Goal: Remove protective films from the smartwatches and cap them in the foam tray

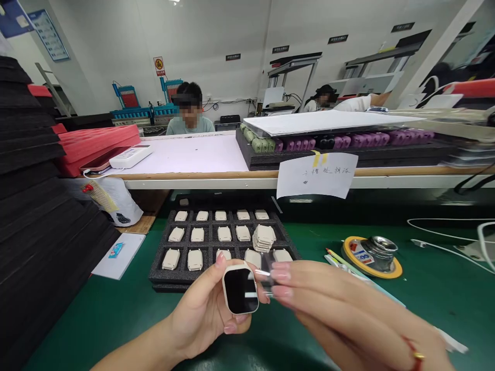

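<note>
My left hand (201, 314) is wrapped round a smartwatch-like device (240, 291) with a white frame and a black screen, which faces me. Just right of it, my right hand (320, 293) pinches a small clear piece (266, 278), blurred by motion, between thumb and fingers. Behind both hands lies a black foam tray (160, 265) with rows of compartments holding white watch bodies (195, 259). Several of these bodies form a stack (264, 237) at the tray's right side. My fingers hide part of the tray's front row.
Right of the tray stand a yellow-rimmed dish with a metal container (381, 252) and some pens (348, 265). Black foam sheets (27, 206) are piled at the left. A shelf (193, 183) crosses behind, bearing purple and green parts (297, 144). Two people sit beyond.
</note>
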Available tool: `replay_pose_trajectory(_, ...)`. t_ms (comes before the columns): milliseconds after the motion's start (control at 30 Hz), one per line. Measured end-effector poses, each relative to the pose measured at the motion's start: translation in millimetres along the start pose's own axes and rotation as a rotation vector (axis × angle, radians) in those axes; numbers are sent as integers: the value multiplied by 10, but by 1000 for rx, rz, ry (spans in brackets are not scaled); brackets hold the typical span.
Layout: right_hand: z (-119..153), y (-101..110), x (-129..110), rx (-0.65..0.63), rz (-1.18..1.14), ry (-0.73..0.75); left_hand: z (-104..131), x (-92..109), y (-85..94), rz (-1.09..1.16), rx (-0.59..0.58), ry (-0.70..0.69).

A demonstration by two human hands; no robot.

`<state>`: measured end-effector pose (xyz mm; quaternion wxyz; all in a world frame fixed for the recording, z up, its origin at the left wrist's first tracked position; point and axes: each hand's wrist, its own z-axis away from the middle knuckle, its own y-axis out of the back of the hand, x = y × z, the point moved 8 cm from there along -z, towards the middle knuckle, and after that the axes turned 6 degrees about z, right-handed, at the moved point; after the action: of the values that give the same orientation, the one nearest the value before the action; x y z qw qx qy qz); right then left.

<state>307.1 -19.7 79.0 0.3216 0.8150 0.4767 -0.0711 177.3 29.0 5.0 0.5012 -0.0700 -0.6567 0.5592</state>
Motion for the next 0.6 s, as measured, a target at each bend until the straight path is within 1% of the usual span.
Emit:
replay_pose_trajectory(67,-27,-138,-101,-130,-38,87,0,-10,-4,16,0,20)
replay_pose_trajectory(100,-31,-193,-141,-171,-56,109,0,-13,-3,19,4,28)
replay_pose_trajectory(133,-32,-232,-158,-187,-71,101,0,-16,-1,22,11,35)
replay_pose_trajectory(300,20,-281,-174,-117,-95,74,-3,-44,-4,20,31,50)
replay_pose_trajectory(400,7,-310,-182,-152,-68,124,-14,-47,-5,16,33,30)
replay_pose_trajectory(467,-33,-321,-225,-171,-2,198,-22,-36,21,10,54,3)
replay_pose_trajectory(533,-88,-310,-264,-135,104,250,-28,-17,62,-14,78,-35)
replay_pose_trajectory(600,-137,-302,-266,-84,196,237,-30,2,86,-81,79,-79)
